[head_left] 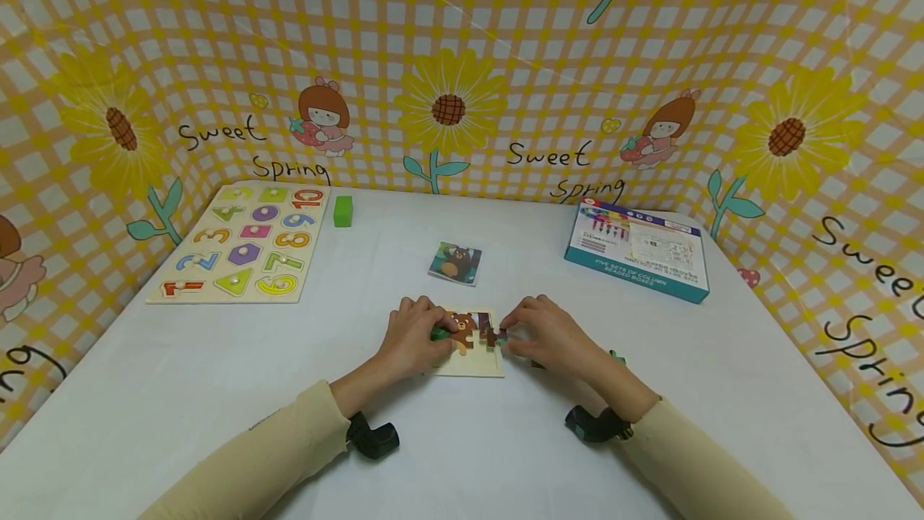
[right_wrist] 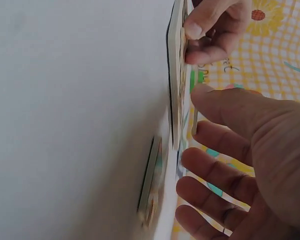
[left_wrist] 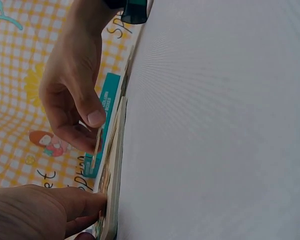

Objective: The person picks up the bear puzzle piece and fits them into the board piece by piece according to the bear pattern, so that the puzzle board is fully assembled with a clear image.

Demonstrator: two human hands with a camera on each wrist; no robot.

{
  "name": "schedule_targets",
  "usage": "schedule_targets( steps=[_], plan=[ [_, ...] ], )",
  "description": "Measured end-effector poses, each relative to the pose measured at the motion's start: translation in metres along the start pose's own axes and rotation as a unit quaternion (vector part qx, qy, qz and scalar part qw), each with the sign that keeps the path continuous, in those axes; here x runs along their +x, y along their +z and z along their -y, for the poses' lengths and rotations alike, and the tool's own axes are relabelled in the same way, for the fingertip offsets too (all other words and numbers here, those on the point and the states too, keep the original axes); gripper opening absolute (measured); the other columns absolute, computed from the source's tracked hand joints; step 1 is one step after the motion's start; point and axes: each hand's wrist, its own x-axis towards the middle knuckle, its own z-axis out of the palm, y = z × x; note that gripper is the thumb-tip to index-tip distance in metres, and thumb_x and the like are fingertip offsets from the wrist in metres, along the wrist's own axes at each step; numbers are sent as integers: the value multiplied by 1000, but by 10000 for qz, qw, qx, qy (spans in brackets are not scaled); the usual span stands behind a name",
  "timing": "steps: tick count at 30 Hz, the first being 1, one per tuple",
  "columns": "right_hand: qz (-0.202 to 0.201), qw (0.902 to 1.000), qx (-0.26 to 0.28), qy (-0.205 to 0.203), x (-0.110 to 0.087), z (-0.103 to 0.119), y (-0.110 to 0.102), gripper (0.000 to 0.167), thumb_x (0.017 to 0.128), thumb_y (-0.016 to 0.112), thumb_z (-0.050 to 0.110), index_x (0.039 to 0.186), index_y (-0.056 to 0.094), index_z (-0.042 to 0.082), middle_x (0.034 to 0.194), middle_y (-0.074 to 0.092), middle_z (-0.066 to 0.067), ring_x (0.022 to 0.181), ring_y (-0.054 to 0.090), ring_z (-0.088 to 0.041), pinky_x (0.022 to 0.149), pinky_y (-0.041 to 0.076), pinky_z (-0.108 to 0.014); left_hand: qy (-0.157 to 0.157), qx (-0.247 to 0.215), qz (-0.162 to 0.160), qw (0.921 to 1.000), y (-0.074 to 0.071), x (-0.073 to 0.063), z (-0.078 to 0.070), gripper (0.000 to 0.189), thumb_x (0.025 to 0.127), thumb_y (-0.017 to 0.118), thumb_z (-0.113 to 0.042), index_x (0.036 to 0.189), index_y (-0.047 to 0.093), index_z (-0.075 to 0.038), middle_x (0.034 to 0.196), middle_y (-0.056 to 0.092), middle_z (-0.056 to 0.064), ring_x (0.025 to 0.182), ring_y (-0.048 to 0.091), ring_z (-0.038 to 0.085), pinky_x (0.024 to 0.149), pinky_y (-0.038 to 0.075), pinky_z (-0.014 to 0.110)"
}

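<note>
A wooden jigsaw puzzle tray [head_left: 472,370] lies at the middle of the table, with bear-picture pieces [head_left: 464,327] over its upper part and bare wood at its near side. My left hand [head_left: 415,337] holds the tray's left side, thumb and fingertips curled onto the pieces there; a bit of green shows between them. With thumb and index finger, my right hand [head_left: 552,335] pinches a dark jigsaw piece [head_left: 493,337] over the tray's right side. That piece [left_wrist: 96,148] appears edge-on in the left wrist view, beside the tray. My other right fingers [right_wrist: 210,195] are spread.
Loose pieces [right_wrist: 150,175] lie on the table by my right hand, partly hidden by it in the head view. Beyond the tray is a bear picture card [head_left: 456,263]. A number-and-shape board [head_left: 241,243], a green block [head_left: 342,212] and a teal-sided box [head_left: 637,251] stand farther back.
</note>
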Motion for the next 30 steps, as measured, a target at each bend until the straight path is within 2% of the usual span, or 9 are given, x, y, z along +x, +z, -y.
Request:
schedule_targets(
  steps=[7,15,24,30],
  plan=[
    [161,9998,83,54,7,7,2,27,77,75,29,100,72,15,103,64,-1,94,50,-16,79,43,-33,-44,78,7,10000,1,1,0,14,76,68,-18,90,69,-18,96,56,4,91,40,22,76,29,35],
    [129,9999,104,-35,10,10,6,26,76,76,27,99,72,15,100,64,-1,92,50,-16,78,43,-33,-32,130,20,9999,2,1,1,14,76,68,-19,90,70,-18,97,57,5,92,41,22,76,30,36],
    [197,9998,68,81,12,11,8,24,76,77,27,97,72,16,99,62,0,90,49,-15,77,41,-32,-45,133,45,9999,2,1,0,13,76,68,-19,89,69,-18,97,57,5,91,41,23,75,29,36],
    [193,9998,26,29,13,11,8,24,76,77,27,97,72,17,96,60,1,87,47,-14,74,38,-29,-94,19,42,9999,-1,1,-3,12,76,69,-20,88,69,-17,94,57,4,90,41,21,75,29,35]
  ],
)
